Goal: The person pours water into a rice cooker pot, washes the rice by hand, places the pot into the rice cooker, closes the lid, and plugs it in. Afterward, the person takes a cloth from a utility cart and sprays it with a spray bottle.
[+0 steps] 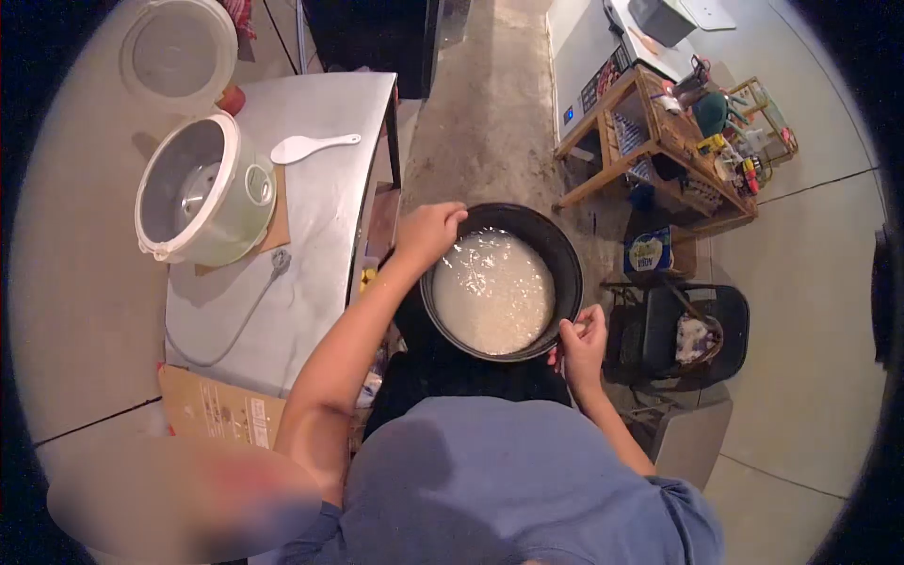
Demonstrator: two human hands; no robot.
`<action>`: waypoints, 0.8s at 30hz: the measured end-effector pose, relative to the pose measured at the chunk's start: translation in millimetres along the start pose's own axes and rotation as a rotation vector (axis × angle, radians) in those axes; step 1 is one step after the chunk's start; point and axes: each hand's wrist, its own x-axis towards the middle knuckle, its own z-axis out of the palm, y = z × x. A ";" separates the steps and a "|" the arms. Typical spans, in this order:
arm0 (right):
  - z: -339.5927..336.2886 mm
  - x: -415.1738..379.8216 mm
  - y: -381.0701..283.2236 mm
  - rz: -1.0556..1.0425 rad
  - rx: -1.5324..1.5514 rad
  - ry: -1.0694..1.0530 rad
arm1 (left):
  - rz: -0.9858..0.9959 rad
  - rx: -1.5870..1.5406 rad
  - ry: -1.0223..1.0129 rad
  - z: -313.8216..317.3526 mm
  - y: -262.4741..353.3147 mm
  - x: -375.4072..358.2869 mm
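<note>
A round dark pot [573, 273] is held in front of my body, with white rice under cloudy water [494, 292] inside it. My left hand [430, 234] grips the pot's rim at the upper left, fingers bent over the edge. At the lower right, my right hand [584, 344] is closed on the rim, some fingers hidden beneath it. To the left, an open rice cooker [254, 202] without its inner pot stands on a metal table, its lid [179, 52] raised. A white rice paddle [311, 147] lies beside the cooker.
The metal table's [325, 217] edge runs close to my left arm, with a grey cord [235, 334] on it. At right are a wooden shelf [603, 165] with several items, a cardboard box [692, 256] and a black chair [730, 330]. A cardboard piece [217, 405] is at lower left.
</note>
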 end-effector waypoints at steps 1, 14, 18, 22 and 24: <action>-0.6 6.3 -1.5 -0.027 -0.015 0.030 | -0.029 0.022 0.024 2.4 2.4 0.2; 91.4 125.1 -44.6 -0.305 -0.168 -0.421 | -0.448 -0.122 0.600 -118.1 -19.7 -58.5; 174.0 136.4 -45.5 -0.262 -0.245 -0.665 | -0.714 -0.076 0.805 -148.5 -36.7 -116.0; 258.6 128.7 -31.1 -0.265 -0.317 -1.003 | -0.835 0.043 1.099 -143.8 -71.0 -182.1; 294.8 120.6 -23.5 -0.296 -0.356 -1.165 | -0.913 0.065 1.206 -139.9 -82.7 -209.1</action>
